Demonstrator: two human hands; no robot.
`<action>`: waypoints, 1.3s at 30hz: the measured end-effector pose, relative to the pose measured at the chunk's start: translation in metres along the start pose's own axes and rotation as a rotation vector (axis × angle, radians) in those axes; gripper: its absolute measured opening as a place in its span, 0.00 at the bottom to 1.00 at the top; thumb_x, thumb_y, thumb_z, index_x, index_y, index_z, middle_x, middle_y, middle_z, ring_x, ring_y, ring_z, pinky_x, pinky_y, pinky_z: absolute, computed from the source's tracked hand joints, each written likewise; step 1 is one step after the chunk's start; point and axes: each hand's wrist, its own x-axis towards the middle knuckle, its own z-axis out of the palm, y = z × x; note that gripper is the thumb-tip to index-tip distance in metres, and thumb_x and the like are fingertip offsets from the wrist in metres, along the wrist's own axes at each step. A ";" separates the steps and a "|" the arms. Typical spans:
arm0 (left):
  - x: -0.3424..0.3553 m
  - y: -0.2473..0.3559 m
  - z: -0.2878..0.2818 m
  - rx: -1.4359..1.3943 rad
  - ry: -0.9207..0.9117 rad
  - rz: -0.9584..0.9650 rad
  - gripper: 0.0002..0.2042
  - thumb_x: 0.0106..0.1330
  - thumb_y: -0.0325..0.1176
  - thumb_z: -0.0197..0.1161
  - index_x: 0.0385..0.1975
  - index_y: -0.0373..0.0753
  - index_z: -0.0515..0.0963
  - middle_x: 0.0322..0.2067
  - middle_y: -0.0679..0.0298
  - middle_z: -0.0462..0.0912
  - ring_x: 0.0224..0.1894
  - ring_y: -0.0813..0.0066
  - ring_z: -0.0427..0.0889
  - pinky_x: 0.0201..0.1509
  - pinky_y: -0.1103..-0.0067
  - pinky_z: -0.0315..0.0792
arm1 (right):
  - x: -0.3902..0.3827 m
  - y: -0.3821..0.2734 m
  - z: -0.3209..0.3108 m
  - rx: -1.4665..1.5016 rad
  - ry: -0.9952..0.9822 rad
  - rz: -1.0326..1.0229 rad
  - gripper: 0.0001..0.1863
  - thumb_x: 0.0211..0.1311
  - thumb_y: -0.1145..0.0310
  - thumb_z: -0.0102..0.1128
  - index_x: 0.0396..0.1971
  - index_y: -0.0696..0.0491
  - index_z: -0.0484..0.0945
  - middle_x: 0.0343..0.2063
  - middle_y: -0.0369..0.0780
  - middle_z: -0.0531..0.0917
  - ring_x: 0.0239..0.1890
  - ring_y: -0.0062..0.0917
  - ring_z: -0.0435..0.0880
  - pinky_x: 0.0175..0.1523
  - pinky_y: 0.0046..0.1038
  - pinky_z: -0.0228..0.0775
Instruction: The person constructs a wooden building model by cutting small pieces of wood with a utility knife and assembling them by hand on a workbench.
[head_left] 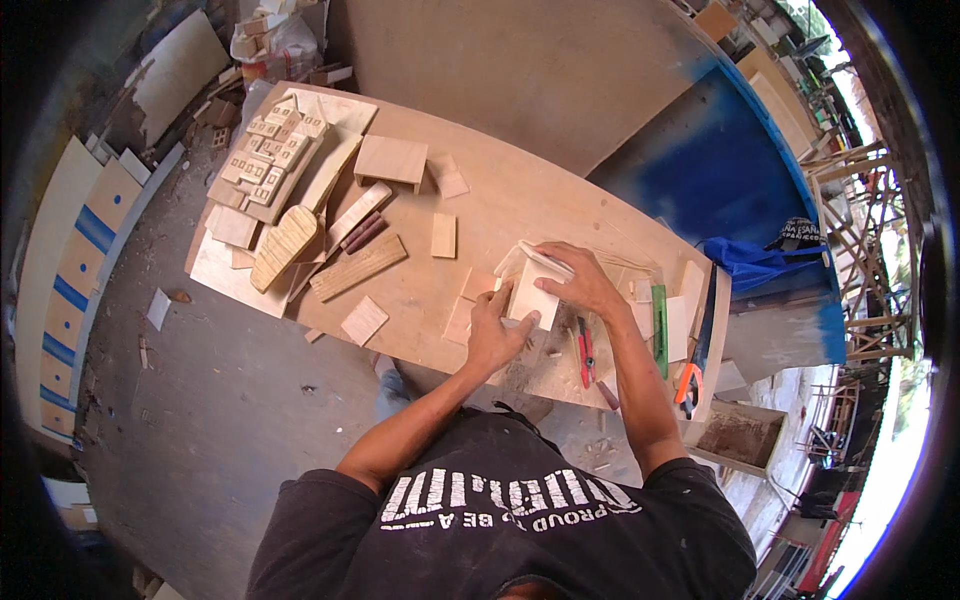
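Both my hands hold a small pale wooden model house [532, 287] with a pitched top above the worktable [500, 170]. My left hand [497, 330] is closed around its left and lower side, fingers against the wall. My right hand [582, 278] grips its upper right side, with fingers over the roof edge and the thumb on the front face. Flat wood pieces [461, 318] lie beside my left hand. Just below my right hand are red-handled pliers [586, 355]. A green straight strip [659, 330] lies right of my right forearm.
A handsaw [690, 383] with an orange handle rests at the table's right end, near a blue cloth [745, 262]. At the left stand a carved wooden building model [272, 150], a small wooden bench-shaped piece [392, 160] and a wood plank [358, 267]. A large board [470, 70] rises behind.
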 end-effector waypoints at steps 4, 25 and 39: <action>0.000 0.005 -0.006 0.019 -0.027 -0.047 0.38 0.57 0.48 0.70 0.65 0.33 0.67 0.53 0.43 0.72 0.59 0.49 0.72 0.63 0.64 0.67 | 0.003 -0.002 0.001 0.008 0.016 -0.019 0.29 0.49 0.60 0.71 0.50 0.61 0.80 0.50 0.51 0.83 0.53 0.43 0.81 0.61 0.36 0.69; 0.003 -0.003 -0.006 -0.052 -0.020 -0.120 0.35 0.54 0.48 0.73 0.52 0.24 0.70 0.48 0.44 0.73 0.51 0.53 0.74 0.57 0.65 0.69 | -0.060 -0.049 0.077 0.062 0.804 0.670 0.42 0.52 0.55 0.74 0.61 0.62 0.67 0.56 0.51 0.76 0.57 0.36 0.76 0.59 0.35 0.69; 0.017 -0.059 -0.094 0.180 -0.334 0.141 0.22 0.54 0.37 0.72 0.45 0.31 0.77 0.46 0.50 0.77 0.49 0.54 0.77 0.56 0.65 0.72 | -0.018 -0.088 0.111 -0.220 0.672 1.017 0.39 0.44 0.50 0.72 0.51 0.61 0.70 0.46 0.54 0.77 0.49 0.50 0.79 0.52 0.49 0.71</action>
